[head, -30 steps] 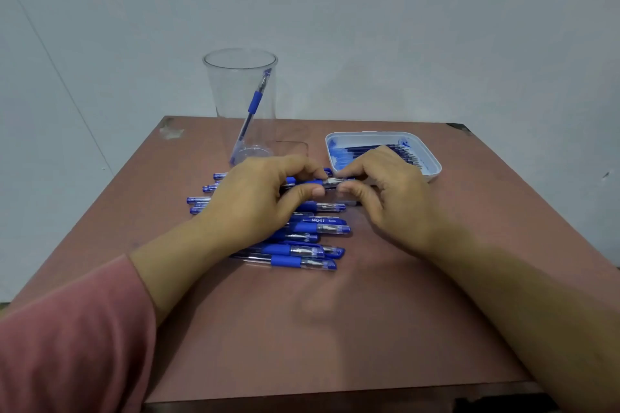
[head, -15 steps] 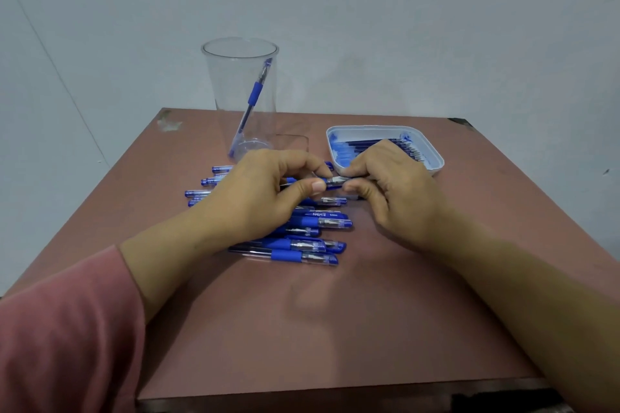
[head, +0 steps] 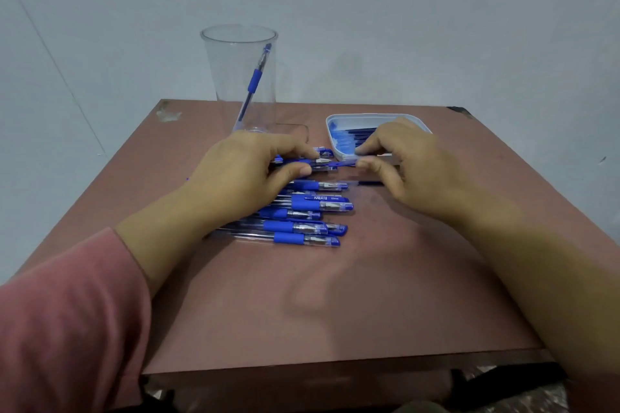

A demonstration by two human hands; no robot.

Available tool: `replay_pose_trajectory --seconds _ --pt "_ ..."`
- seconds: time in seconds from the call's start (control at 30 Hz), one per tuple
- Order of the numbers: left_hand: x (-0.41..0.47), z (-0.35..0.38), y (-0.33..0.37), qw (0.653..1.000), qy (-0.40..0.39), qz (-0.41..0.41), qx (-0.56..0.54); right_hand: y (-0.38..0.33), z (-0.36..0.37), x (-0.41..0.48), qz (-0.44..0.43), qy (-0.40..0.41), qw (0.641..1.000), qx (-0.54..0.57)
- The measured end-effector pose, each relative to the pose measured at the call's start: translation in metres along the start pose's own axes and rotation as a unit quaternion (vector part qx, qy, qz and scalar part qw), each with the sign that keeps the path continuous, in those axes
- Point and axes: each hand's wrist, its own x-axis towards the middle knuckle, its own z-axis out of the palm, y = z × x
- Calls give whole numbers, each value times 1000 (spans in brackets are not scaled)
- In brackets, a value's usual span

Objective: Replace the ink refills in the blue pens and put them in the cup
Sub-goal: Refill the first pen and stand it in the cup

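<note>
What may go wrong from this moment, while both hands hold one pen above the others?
1. The right hand pinches only the end of the held pen; a small part may slip and fall among the loose pens below.
2. The right hand sits just in front of the refill tray; a sudden pull might knock it.
3. The left hand is close over the loose pens and may roll them.
</note>
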Motion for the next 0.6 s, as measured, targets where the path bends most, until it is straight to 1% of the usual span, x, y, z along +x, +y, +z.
replay_pose_trajectory --seconds 0.07,0.13,0.23,0.37,0.43,0.53,0.6 --pt "1 -3 -1 999 13 19 41 -1 -4 -2 15 -20 1000 1" --pt "0 -6 -5 997 15 50 50 -1 -10 -8 29 -39 999 14" --pt "-2 -8 -9 996 10 76 33 -1 -16 -17 53 -82 994 38" --pt "-1 -7 -10 997 9 73 -4 2 -15 -17 70 -153 985 31" --pt "-2 -8 -11 997 11 79 -8 2 -14 -17 79 -172 982 23" --pt "-2 -9 -9 996 19 89 -23 0 -16 -17 72 -159 984 25" --pt "-2 -9 -8 995 21 96 -22 -3 -16 -15 60 -105 992 36"
